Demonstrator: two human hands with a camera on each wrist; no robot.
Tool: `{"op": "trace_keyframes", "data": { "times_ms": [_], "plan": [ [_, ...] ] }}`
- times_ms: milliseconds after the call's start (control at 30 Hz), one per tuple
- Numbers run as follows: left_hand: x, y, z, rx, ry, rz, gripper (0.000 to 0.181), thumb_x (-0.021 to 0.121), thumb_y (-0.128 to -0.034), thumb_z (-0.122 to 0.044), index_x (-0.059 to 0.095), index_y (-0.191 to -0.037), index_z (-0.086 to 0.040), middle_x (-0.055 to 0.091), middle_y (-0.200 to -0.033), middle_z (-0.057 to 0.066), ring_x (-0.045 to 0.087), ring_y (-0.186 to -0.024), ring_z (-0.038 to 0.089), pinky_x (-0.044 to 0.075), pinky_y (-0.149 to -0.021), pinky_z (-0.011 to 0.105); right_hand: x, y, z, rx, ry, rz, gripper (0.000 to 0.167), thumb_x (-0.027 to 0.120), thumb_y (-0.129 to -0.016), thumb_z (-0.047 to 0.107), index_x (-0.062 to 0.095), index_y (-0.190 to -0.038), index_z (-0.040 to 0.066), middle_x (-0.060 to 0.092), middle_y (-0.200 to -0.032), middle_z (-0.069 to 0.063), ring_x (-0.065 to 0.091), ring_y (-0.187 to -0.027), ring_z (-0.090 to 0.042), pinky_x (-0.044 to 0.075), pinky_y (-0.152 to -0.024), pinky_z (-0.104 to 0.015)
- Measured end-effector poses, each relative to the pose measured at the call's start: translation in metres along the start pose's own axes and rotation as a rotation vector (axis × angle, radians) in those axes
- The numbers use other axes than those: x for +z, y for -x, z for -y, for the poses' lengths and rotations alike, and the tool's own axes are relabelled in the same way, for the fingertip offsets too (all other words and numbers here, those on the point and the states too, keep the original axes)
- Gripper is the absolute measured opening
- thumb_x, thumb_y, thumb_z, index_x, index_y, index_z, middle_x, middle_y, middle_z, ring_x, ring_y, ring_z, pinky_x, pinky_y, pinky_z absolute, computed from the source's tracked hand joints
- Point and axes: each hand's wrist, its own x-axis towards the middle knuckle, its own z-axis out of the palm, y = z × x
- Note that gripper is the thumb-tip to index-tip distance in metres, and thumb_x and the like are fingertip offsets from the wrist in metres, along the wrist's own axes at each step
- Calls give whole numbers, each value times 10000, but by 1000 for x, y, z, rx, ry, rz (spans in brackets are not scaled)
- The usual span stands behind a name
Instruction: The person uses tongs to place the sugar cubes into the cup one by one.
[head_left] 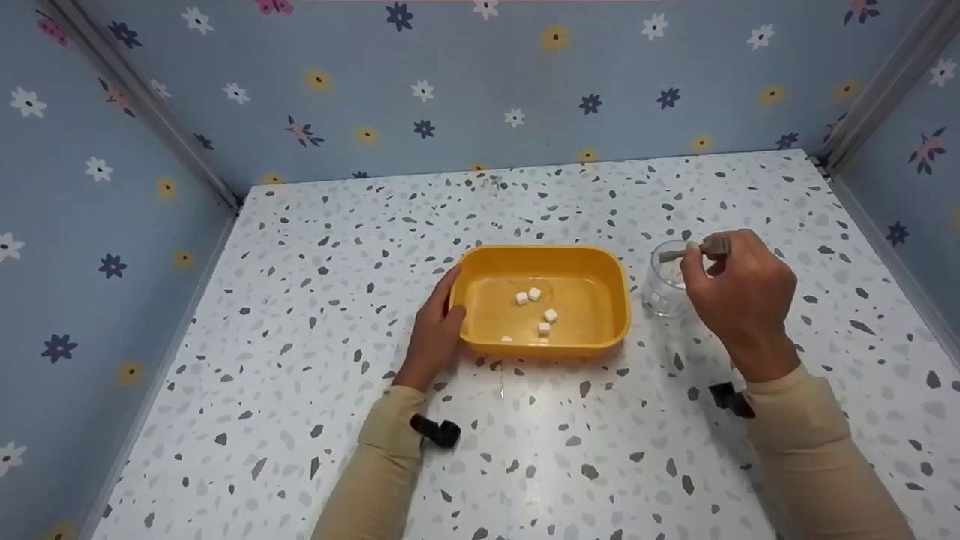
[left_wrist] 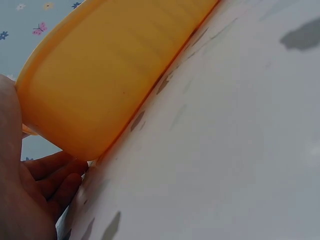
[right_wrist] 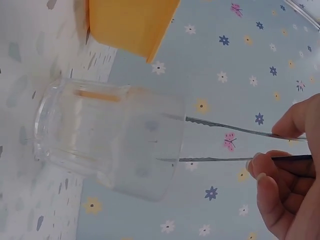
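Observation:
My right hand [head_left: 742, 289] pinches a pair of metal tweezers [right_wrist: 220, 125] between thumb and fingers. Their tips reach into the mouth of a clear glass [head_left: 664, 292] and stand apart; no item shows between them. The glass stands upright on the table, and its cloudy wall in the right wrist view blurs what is inside. At the left end of a yellow plastic container [head_left: 540, 349], my left hand [head_left: 435, 330] holds its side, the thumb at the rim and the fingers along the outside. Several small white cubes [head_left: 550, 316] lie on the container's floor.
The speckled white table [head_left: 337, 300] runs up to blue flowered panels [head_left: 480, 82] at the back and both sides. The glass stands just right of the container, with a small gap between them. Both wrists carry small black camera mounts.

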Motion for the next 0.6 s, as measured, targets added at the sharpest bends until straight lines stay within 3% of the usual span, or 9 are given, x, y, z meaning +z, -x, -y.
{"op": "trace_keyframes", "data": {
  "times_ms": [400, 600],
  "plan": [
    [-1, 1, 0, 29, 8, -1, 619, 460, -974, -183, 351, -1548, -387, 392, -1540, -157, 432, -1334, 75, 339, -1119, 338, -5, -1, 8, -15, -59, -19, 189, 704, -875, 118, 678, -836, -65, 663, -768, -199, 633, -617, -329, 518, -572, -492],
    [-1, 1, 1, 43, 22, 3, 616, 460, -973, -157, 369, -1546, -366, 411, -1532, -141, 476, -1281, 105, 365, -1103, 353, -9, 1, 14, -11, -114, 16, 184, 702, -887, 132, 682, -862, -49, 656, -765, -169, 621, -629, -282, 449, -609, -294]
  ]
}}
